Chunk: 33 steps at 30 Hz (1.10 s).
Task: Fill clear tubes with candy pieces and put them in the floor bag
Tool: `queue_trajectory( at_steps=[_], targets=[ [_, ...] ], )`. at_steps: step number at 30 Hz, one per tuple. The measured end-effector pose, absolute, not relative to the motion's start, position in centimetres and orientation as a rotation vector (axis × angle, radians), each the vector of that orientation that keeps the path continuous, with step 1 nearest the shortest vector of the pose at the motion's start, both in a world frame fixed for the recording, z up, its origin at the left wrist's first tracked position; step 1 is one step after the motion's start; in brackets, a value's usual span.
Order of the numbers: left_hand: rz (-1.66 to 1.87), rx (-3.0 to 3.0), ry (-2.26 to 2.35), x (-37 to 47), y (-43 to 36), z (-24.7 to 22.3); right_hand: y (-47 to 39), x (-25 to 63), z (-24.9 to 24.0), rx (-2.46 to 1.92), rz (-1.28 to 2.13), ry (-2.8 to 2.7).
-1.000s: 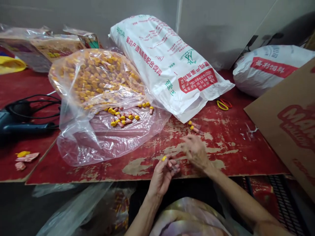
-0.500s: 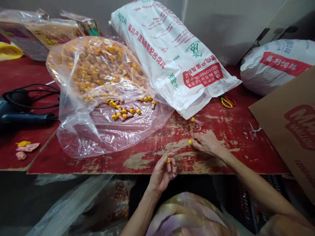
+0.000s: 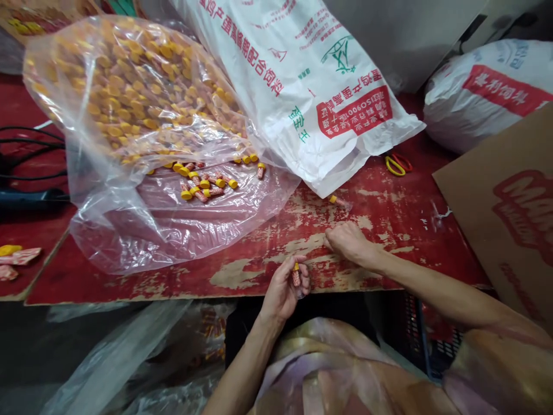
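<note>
My left hand (image 3: 279,294) is closed around a small clear bottle (image 3: 296,276) with a yellow cap and red-and-white contents, held upright over the table's front edge. My right hand (image 3: 349,241) is curled shut, low over the worn middle of the table, its back towards me. Its fingertips are hidden, and I cannot see what is in them. Just beyond it lies another yellow-capped bottle (image 3: 339,202) with a clear piece at its end. Several similar bottles (image 3: 203,185) are scattered on the mouth of a big clear plastic bag (image 3: 125,225) filled with more.
A white printed sack (image 3: 319,92) leans behind the bag. Yellow and red scissors handles (image 3: 398,165) lie to its right. A cardboard box (image 3: 479,167) and another white sack (image 3: 470,104) stand at the right. At left are a dark tool (image 3: 30,199) and cables.
My view has swung a little, shifting the table up and left. My right hand has moved slightly left and away, and the yellow cap seen at its fingertips is now hidden.
</note>
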<state>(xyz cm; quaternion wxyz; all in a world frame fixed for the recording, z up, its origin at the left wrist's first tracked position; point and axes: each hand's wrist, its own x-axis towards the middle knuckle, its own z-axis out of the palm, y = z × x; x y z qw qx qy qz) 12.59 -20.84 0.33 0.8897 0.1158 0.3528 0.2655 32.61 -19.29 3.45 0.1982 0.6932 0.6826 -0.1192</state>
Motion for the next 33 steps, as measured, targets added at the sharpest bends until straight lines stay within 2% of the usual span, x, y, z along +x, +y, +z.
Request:
queue_trajectory(
  at_steps=[4, 9, 12, 15, 17, 19, 21, 23, 27, 30, 33],
  targets=[
    [0.575, 0.220, 0.711, 12.4, -21.6, 0.2, -21.0, 33.4, 3.2, 2.072, -0.441, 2.094],
    [0.634, 0.257, 0.680, 12.4, -22.8, -0.2, -24.6, 31.6, 1.9, 2.543, -0.955, 2.403],
    [0.652, 0.249, 0.677, 13.1, -23.1, 0.0, -25.9, 29.6, 1.7, 2.597, -1.129, 2.505],
    [0.702, 0.230, 0.675, 13.7, -23.2, 0.2, -25.9, 28.9, 1.9, 2.309, -1.013, 2.794],
    [0.734, 0.223, 0.674, 13.8, -23.2, 0.3, -24.9, 29.8, 2.0, 2.176, -0.754, 2.898],
    [0.732, 0.213, 0.666, 13.6, -23.1, 0.3, -23.1, 31.7, 1.8, 2.364, -0.364, 2.714],
    [0.699, 0.188, 0.650, 13.2, -23.0, 0.2, -20.7, 34.1, 1.4, 2.629, 0.013, 2.283],
    [0.659, 0.162, 0.623, 12.8, -22.9, 0.1, -18.4, 36.3, 0.9, 2.663, 0.173, 1.963],
    [0.620, 0.165, 0.583, 12.3, -22.7, -0.3, -16.7, 37.8, 1.2, 2.461, 0.025, 1.984],
    [0.617, 0.197, 0.583, 12.3, -22.5, -0.4, -17.9, 36.6, 3.1, 2.300, -0.206, 2.029],
    [0.615, 0.193, 0.566, 12.4, -22.2, -0.4, -19.4, 35.1, 5.1, 2.062, -0.275, 1.911]
  ],
)
